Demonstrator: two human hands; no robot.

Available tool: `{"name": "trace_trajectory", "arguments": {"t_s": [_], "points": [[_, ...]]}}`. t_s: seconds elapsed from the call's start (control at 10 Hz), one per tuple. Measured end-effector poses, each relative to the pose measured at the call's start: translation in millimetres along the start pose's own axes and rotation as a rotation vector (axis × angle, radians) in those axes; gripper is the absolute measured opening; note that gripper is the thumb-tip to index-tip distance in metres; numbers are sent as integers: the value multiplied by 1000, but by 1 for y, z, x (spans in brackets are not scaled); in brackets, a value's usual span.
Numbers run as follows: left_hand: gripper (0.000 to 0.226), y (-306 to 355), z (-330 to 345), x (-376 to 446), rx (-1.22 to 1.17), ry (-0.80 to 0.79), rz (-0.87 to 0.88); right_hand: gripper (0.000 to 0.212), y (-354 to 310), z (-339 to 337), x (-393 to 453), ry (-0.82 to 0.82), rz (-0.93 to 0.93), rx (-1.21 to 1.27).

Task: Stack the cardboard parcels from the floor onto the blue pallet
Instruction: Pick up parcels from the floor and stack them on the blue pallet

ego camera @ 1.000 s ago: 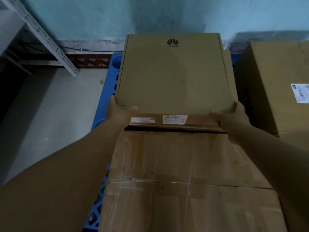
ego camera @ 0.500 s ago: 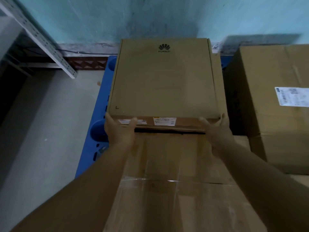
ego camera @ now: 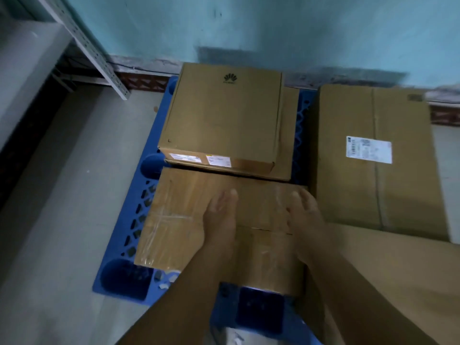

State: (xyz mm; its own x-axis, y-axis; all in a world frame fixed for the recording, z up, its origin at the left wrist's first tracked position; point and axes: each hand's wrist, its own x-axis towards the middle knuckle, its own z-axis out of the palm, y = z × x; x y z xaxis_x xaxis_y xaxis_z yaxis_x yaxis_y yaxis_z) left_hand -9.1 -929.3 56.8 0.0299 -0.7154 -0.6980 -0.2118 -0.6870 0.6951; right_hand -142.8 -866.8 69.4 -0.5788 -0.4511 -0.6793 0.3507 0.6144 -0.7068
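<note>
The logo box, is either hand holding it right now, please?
No: the logo box sits on another box, while both hands, left and right, are open over the taped box.

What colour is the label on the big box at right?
White with dark print, on the big box's label, seen in the head view.

Logo parcel [ego camera: 224, 115] on pallet [ego camera: 119, 280], behind taped parcel [ego camera: 179, 215]

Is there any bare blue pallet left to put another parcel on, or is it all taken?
Little. A bare strip of blue plastic pallet runs along its left edge, beside the taped cardboard parcel under both hands and the logo-printed flat box. A narrow blue gap separates that box from the large labelled carton. The middle is crowded.
</note>
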Motion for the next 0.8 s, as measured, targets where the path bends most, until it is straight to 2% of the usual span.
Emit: {"name": "trace_trajectory", "arguments": {"t_s": [0.2,0.3,0.4,0.6,0.8], "points": [[41,7,28,-102,-3,-46,70,52,-2,-73,-51,-1,-48,9],[43,11,41,-146,-73,-130,60,50,-4,-107,-80,9,-44,61],[43,14,49,-179,-19,-210,104,56,2,-129,-111,91,-39,89],[45,20,59,-234,56,-402,157,50,1,-166,-175,211,12,271],[40,15,66,-295,250,-583,222,55,16,-205,-244,360,17,459]]}}
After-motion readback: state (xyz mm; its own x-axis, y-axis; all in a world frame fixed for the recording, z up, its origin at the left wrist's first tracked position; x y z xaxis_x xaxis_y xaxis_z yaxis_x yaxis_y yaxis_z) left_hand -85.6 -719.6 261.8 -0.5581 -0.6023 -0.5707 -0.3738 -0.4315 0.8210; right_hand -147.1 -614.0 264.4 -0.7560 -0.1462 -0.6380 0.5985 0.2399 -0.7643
